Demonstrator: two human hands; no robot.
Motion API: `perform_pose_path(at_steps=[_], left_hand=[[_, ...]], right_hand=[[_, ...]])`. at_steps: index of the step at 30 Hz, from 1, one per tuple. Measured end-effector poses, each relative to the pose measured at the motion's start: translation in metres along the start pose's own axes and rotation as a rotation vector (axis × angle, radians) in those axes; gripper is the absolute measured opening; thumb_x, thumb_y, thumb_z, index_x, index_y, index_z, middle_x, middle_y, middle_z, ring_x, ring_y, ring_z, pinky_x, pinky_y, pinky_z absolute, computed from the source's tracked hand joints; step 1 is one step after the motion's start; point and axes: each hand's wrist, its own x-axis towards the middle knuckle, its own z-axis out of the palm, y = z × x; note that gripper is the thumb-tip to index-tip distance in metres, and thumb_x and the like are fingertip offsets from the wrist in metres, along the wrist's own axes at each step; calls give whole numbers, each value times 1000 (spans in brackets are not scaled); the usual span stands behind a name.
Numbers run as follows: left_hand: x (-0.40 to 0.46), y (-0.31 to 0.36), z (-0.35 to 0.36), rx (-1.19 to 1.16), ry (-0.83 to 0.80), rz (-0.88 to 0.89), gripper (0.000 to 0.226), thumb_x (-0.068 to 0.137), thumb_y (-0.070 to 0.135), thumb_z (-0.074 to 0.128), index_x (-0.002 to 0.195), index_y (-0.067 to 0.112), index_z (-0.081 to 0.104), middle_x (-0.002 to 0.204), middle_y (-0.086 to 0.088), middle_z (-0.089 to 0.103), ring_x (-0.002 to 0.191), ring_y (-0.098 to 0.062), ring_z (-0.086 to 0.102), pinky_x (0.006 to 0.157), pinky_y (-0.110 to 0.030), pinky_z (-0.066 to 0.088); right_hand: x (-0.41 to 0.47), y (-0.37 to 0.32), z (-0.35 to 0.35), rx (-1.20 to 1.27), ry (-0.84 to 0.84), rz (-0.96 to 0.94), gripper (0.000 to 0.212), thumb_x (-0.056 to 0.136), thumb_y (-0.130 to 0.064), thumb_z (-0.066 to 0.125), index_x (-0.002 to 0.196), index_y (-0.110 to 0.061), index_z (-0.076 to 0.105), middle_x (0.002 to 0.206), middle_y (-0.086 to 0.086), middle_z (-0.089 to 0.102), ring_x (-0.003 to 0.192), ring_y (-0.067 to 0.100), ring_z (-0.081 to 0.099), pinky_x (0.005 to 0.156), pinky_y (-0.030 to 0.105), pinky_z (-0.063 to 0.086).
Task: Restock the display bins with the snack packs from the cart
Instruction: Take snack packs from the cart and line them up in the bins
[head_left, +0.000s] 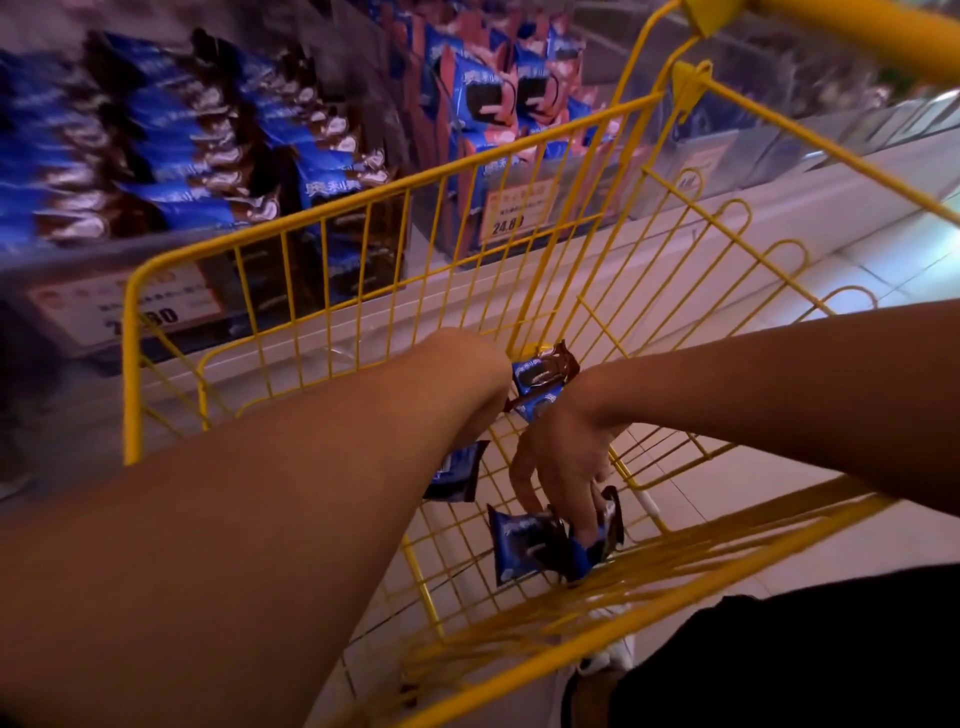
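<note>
Both my arms reach into the yellow wire cart (130, 332). My right hand (563, 467) points down at the cart floor, and its fingers pinch a blue and brown snack pack (605, 525). Another pack (514, 545) lies flat just left of those fingers. My left hand (485, 384) bends down behind its own wrist, so its fingers are hidden. Two packs (543, 382) show between my wrists, and one dark pack (454, 475) lies under my left forearm. Whether the left hand holds any of them I cannot tell.
Beyond the cart's front wall stand display bins: one full of blue and brown packs (171, 156) on the left, and one with blue and pink packs (488, 98) further right. Price tags (517, 208) hang on the bin fronts. White tiled floor (883, 249) lies to the right.
</note>
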Motion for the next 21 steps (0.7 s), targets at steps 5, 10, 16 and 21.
perform_pose_path(at_steps=[5,10,16,21], left_hand=[[-8,4,-5,4,-255,-15,88,101,26,50,14,12,43,27,4,48,26,-7,52,32,-19,41],[-1,-1,-2,-108,-43,-2,48,98,23,58,53,6,49,26,-3,44,31,-15,49,31,-20,37],[-5,-23,-15,-262,125,12,40,92,26,69,60,10,50,55,-4,52,52,-15,50,66,-31,49],[-45,-67,-25,-537,205,102,29,95,32,64,97,3,68,76,-7,75,69,-21,73,69,-33,62]], right_hand=[[5,-6,6,-163,20,-76,52,81,-17,81,126,-26,57,99,-6,58,116,25,57,81,34,56],[-1,-7,7,-269,107,-153,33,89,-18,73,120,-10,70,92,-15,52,107,12,50,97,40,51],[-20,-13,-17,-210,94,-65,9,91,-21,72,86,-23,65,102,-3,62,109,20,57,96,38,53],[-63,-18,-40,-99,228,13,17,89,-11,73,79,-16,60,85,-1,60,92,22,59,80,33,55]])
